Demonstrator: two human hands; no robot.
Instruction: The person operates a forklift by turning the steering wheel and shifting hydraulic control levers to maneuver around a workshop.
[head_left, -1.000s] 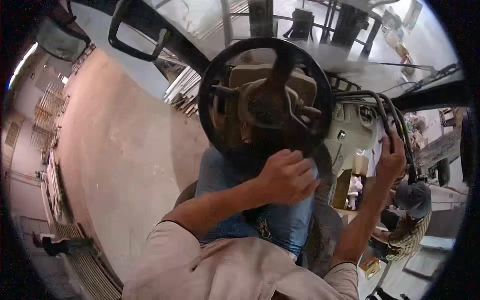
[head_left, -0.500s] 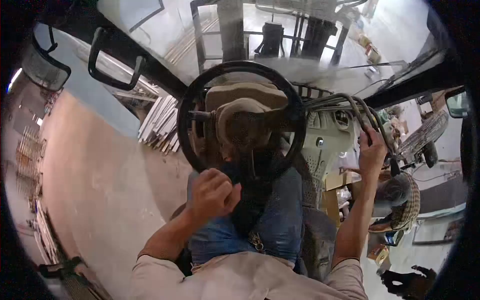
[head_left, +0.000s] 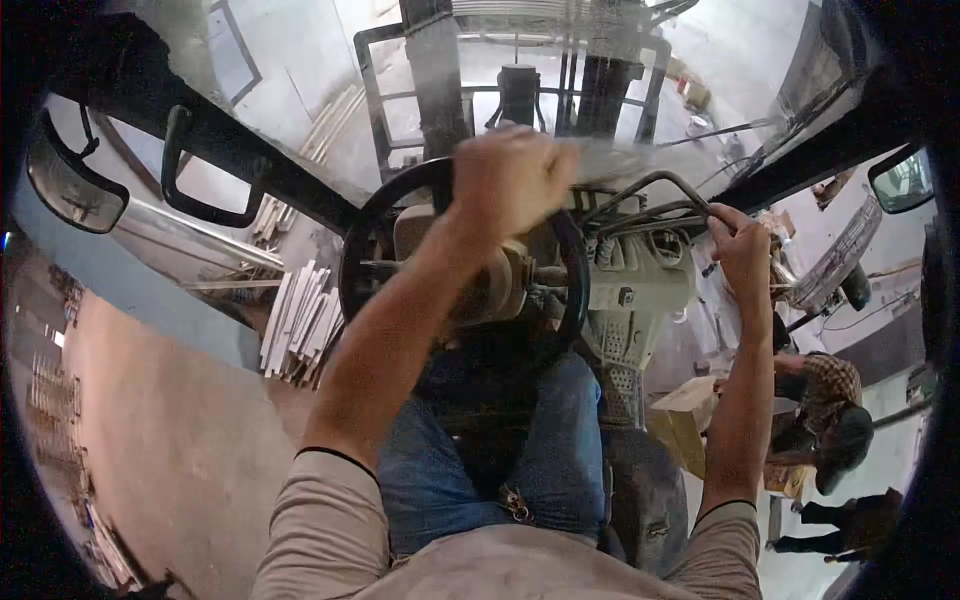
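The black steering wheel [head_left: 579, 285] stands in front of my lap. My left hand [head_left: 512, 180], smeared by motion, is at the top of its rim with the fingers curled closed. That forearm reaches across the left part of the wheel. To the right, my right hand [head_left: 740, 250] is closed round the end of a bent dark control lever [head_left: 655, 177]. More levers run close beside it, above the pale side console [head_left: 640, 285]. The steering column is partly covered by the wheel and my left arm.
Beyond the windscreen stands the vehicle's mast [head_left: 430, 85]. White planks [head_left: 298, 325] lie stacked on the left floor. Mirrors hang on both sides, such as the left mirror [head_left: 75, 185]. A person in a checked shirt [head_left: 832, 385] bends near a cardboard box [head_left: 680, 425] at right.
My left hand has swung from the bottom of the steering wheel up to its top. My right hand stays at the lever. The surroundings have shifted in view, and the person at right has moved.
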